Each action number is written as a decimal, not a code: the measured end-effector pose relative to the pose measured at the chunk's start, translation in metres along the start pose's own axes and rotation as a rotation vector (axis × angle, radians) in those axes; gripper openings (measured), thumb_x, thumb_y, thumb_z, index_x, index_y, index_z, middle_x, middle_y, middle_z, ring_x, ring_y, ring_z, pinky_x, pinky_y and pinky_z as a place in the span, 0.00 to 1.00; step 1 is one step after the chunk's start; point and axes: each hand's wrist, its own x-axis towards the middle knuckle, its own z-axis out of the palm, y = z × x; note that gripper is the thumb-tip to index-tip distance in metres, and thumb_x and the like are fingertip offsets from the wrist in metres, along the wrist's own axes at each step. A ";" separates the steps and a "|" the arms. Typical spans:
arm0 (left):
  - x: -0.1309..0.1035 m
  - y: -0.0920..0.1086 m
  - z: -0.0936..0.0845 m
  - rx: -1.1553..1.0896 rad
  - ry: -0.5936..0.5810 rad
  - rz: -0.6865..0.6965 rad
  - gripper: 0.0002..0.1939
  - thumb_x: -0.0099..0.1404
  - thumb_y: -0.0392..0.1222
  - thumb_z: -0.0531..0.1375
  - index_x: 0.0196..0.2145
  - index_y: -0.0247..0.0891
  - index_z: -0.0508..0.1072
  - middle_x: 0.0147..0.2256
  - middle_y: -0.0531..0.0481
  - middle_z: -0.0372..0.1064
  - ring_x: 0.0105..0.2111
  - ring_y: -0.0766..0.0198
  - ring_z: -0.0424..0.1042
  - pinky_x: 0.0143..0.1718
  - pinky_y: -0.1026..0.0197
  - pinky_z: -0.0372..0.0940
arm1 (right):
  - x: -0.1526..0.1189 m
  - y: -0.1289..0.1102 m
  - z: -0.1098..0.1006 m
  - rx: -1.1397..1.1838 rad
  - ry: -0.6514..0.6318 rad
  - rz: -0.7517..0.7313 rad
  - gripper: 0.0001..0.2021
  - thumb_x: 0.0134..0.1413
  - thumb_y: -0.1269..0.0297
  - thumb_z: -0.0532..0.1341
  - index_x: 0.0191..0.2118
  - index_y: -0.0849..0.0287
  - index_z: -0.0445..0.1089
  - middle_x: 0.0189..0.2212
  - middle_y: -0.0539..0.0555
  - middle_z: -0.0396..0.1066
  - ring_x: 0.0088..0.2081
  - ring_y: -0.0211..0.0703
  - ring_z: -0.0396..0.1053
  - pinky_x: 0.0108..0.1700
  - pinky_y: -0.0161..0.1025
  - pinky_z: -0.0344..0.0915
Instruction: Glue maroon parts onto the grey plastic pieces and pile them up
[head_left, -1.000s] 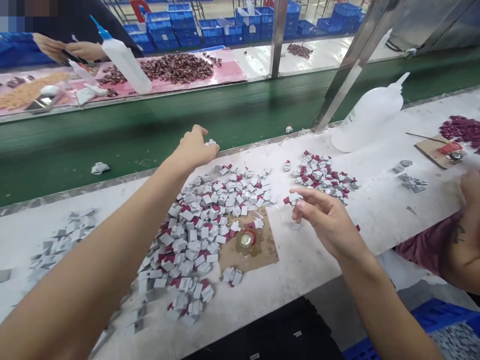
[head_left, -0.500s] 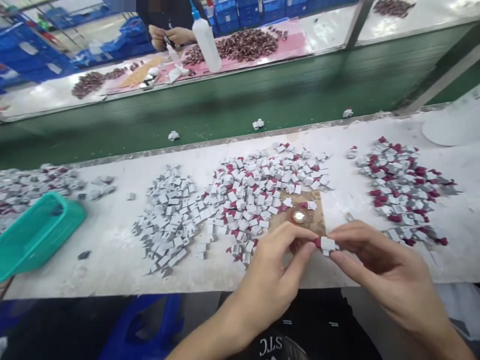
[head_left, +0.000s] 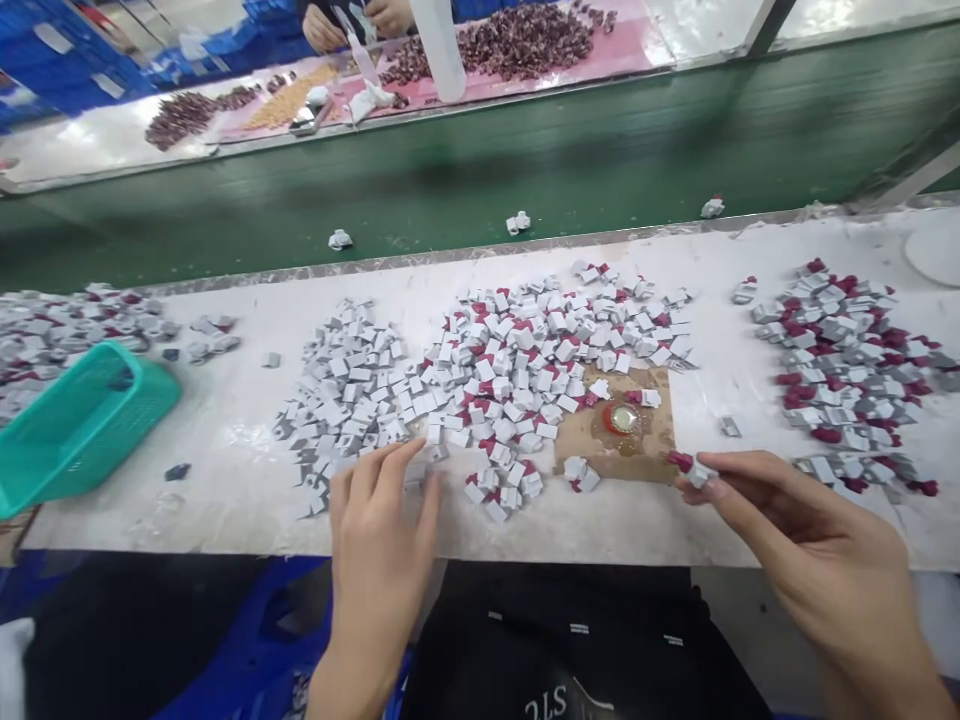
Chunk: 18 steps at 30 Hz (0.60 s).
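Observation:
My right hand [head_left: 814,545] pinches a small grey-and-maroon plastic part [head_left: 699,474] between thumb and fingertips, just right of a brown cardboard piece [head_left: 652,462]. On that cardboard sits a small round red-rimmed dish [head_left: 623,419] with something shiny in it. My left hand [head_left: 384,545] is at the near edge of a pile of plain grey plastic pieces [head_left: 352,375], thumb and fingers apart. Whether its fingertips touch a piece cannot be made out. Beside that pile lies a heap of mixed grey-and-maroon parts [head_left: 517,350].
Another heap of grey-and-maroon parts [head_left: 851,350] lies on the right. A teal plastic basket [head_left: 82,425] stands at the left. Beyond the table runs a green belt [head_left: 427,190] with several parts on it. Across it, a person's hands [head_left: 352,25] work by a white bottle [head_left: 441,50].
My left hand has let go of the grey-and-maroon part and moved left to the grey pile. My right hand keeps the part and has shifted slightly right. The view has tilted down.

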 end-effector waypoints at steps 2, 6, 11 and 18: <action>0.000 -0.005 0.007 0.010 0.011 0.043 0.13 0.82 0.44 0.61 0.59 0.44 0.78 0.56 0.36 0.79 0.59 0.33 0.72 0.64 0.34 0.63 | 0.001 -0.001 0.009 0.030 0.057 -0.001 0.03 0.66 0.59 0.78 0.44 0.45 0.89 0.37 0.51 0.88 0.35 0.47 0.87 0.41 0.39 0.87; 0.001 -0.006 0.018 0.016 0.037 0.084 0.09 0.83 0.44 0.59 0.52 0.43 0.79 0.50 0.37 0.82 0.56 0.34 0.75 0.58 0.36 0.67 | 0.006 -0.002 0.025 0.018 0.087 -0.079 0.05 0.66 0.64 0.78 0.45 0.45 0.90 0.40 0.49 0.89 0.38 0.45 0.87 0.44 0.38 0.87; 0.003 -0.011 0.017 0.072 0.052 0.217 0.14 0.84 0.50 0.59 0.53 0.40 0.80 0.40 0.40 0.80 0.45 0.37 0.75 0.49 0.39 0.68 | 0.015 -0.002 0.035 -0.092 0.022 -0.145 0.10 0.72 0.66 0.73 0.54 0.47 0.88 0.43 0.50 0.87 0.42 0.44 0.86 0.45 0.39 0.86; -0.001 -0.007 0.004 -0.215 -0.045 0.122 0.12 0.82 0.53 0.66 0.56 0.50 0.83 0.45 0.48 0.80 0.46 0.49 0.76 0.50 0.50 0.72 | 0.022 -0.006 0.037 -0.229 -0.008 -0.286 0.12 0.74 0.72 0.69 0.53 0.51 0.88 0.44 0.52 0.87 0.43 0.44 0.85 0.43 0.40 0.82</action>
